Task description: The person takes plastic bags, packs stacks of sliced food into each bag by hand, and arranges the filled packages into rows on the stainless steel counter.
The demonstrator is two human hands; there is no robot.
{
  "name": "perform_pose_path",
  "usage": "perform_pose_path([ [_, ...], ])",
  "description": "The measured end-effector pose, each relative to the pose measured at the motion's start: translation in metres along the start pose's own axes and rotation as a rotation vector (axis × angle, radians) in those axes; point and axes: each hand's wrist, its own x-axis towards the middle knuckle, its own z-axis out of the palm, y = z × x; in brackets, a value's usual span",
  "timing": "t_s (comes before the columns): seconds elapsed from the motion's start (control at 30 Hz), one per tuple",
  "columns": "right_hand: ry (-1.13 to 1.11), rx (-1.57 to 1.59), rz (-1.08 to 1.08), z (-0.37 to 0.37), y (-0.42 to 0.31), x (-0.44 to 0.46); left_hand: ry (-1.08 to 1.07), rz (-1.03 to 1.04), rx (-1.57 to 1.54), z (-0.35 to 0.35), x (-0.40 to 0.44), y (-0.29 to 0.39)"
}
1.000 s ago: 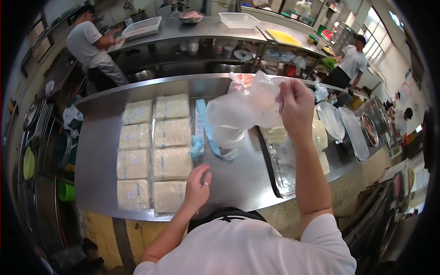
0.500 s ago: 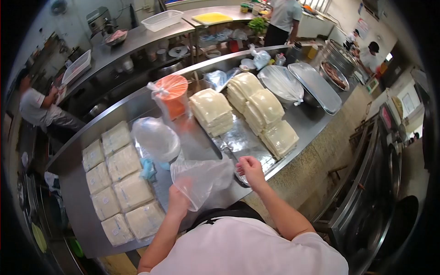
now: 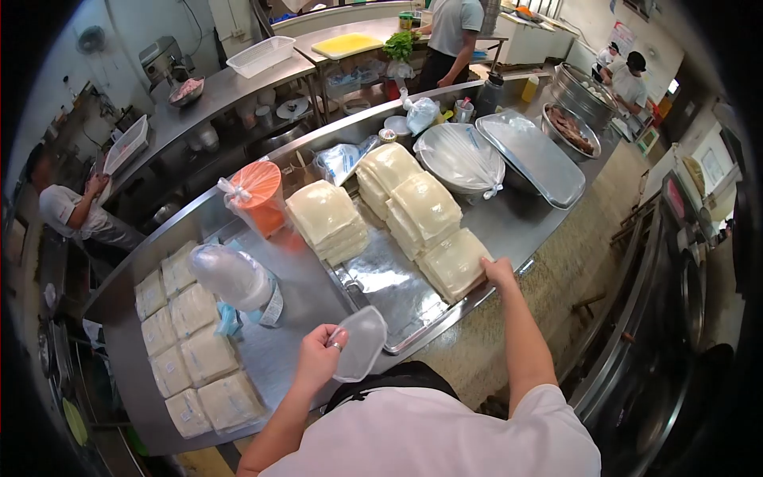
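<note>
White short-sleeved shirt point(image 3: 429, 433); black waist garment point(image 3: 409, 375); bare hands point(image 3: 318, 356), silvery ring point(image 3: 337, 346).

The stacked sheets point(image 3: 424, 208) are pale cream, the tub point(image 3: 267, 211) orange, the shirt point(image 3: 421, 425) white.

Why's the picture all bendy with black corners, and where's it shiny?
In the head view, the steel counter bows and the corners go black, probably from a very wide lens; also in the head view, white glare lies on the metal tray, likely reflected light, with softer shine on the pale stack at the right hand.
</note>
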Motion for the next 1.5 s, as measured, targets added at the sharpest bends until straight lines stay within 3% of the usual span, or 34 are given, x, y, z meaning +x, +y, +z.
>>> perform_pose_path([
  [0.2,0.131,-0.136,-0.167,-0.028,-0.032,-0.031,-0.014,-0.021,0.038,0.027,0.007,-0.009],
  [0.5,0.165,0.402,-0.485,-0.002,-0.034,-0.030,0.018,-0.022,0.044,0.043,0.012,-0.010],
  [0.6,0.096,0.571,-0.433,-0.018,-0.058,-0.056,0.029,-0.028,0.040,0.045,0.016,-0.016],
  [0.8,-0.262,1.236,-0.338,-0.068,-0.115,-0.109,0.059,-0.020,0.038,0.043,0.023,-0.005],
  [0.93,-0.576,1.470,-0.507,-0.115,-0.129,-0.113,0.130,-0.009,-0.030,0.037,0.031,0.005],
  [0.97,-0.785,1.486,-0.393,-0.117,-0.114,-0.113,0.136,0.011,-0.040,0.034,0.033,0.007],
  [1.07,-1.012,1.683,-0.293,-0.085,-0.102,-0.133,0.158,0.020,-0.023,0.025,0.037,0.018],
  [1.17,-1.072,1.694,-0.106,-0.047,-0.093,-0.169,0.213,0.007,0.005,0.011,0.042,0.017],
  [1.37,-1.381,1.656,0.048,-0.028,-0.107,-0.197,0.357,0.003,-0.012,-0.020,0.055,0.018],
  [1.5,-1.363,1.475,0.246,-0.013,-0.101,-0.202,0.418,0.049,-0.084,-0.043,0.062,0.023],
])
